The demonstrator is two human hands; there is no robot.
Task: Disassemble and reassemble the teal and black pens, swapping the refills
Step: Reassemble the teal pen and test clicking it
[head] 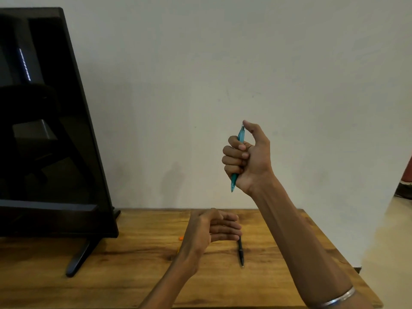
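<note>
My right hand (247, 157) is raised well above the table in a fist, shut on the teal pen (234, 181). The pen stands nearly upright, tip pointing down, and my thumb presses on its top end. The black pen (240, 253) lies on the wooden table (133, 275), tip toward me. My left hand (214, 228) hovers low over the table just left of the black pen's far end, fingers loosely curled and pointing right; it holds nothing that I can see, and it hides the pen's top end.
A large dark monitor (44, 130) on a black stand (80, 257) fills the left side. A small orange piece (181, 237) lies on the table left of my left hand. The table's right edge drops to a pale floor (388, 241).
</note>
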